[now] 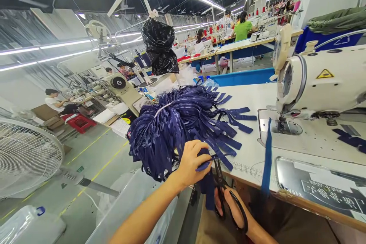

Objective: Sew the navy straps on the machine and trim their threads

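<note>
A big bundle of navy fabric strips [174, 118], bound with a pale tie [163, 109], lies at the left end of the sewing table, its loose ends fanned to the right. At its front edge my left hand [194, 164] is closed around a few navy strips [210, 190], which hang below the table edge. My right hand [233, 204] has its fingers through the black handles of a pair of scissors [219, 177]. The blades point up beside my left fingers, close to the held strips; whether they touch fabric is unclear.
A white sewing machine [323, 80] stands on the right of the table [246, 95]. One blue strip [267, 156] hangs over the front edge. A fan [28, 156] is at left, a black plastic bag [159, 45] hangs behind the bundle. People work at machines farther back.
</note>
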The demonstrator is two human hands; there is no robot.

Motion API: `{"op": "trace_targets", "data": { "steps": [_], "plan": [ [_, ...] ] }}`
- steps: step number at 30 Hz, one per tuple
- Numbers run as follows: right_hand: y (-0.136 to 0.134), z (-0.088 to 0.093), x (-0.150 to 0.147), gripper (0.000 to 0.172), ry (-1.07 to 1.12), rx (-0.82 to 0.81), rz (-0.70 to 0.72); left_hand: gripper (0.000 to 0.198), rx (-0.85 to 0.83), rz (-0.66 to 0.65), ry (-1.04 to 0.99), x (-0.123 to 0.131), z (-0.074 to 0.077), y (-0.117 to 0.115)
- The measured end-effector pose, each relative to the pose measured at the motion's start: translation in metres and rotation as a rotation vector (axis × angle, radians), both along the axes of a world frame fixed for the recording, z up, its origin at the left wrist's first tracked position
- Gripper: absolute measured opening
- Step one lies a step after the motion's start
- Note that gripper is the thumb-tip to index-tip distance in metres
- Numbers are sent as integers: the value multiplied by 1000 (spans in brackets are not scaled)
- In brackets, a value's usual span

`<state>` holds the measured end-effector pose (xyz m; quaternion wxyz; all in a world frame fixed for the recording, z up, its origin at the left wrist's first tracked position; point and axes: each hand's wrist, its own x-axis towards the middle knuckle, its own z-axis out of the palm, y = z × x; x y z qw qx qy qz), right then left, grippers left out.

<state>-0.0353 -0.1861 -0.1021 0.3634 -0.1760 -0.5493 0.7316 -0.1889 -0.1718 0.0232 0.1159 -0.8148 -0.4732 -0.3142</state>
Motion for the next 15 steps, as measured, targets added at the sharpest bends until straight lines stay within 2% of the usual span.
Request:
{"op": "trace_targets", "data": {
  "steps": [3, 6, 10, 15],
  "plan": [
    [8, 2, -6, 53, 95, -102, 37, 8, -272, -112, -34, -1, 5, 3],
    [13, 4, -5, 51, 56, -61, -9, 12, -554, -89, -118, -2, 4, 6],
    [5, 0, 5, 54, -53, 98, -27, 17, -638, -79, -287, -8, 8, -3],
    [1, -5, 5, 58, -60, 24, 6, 18, -758, -200, -482, -18, 31, -23]
  ]
}}
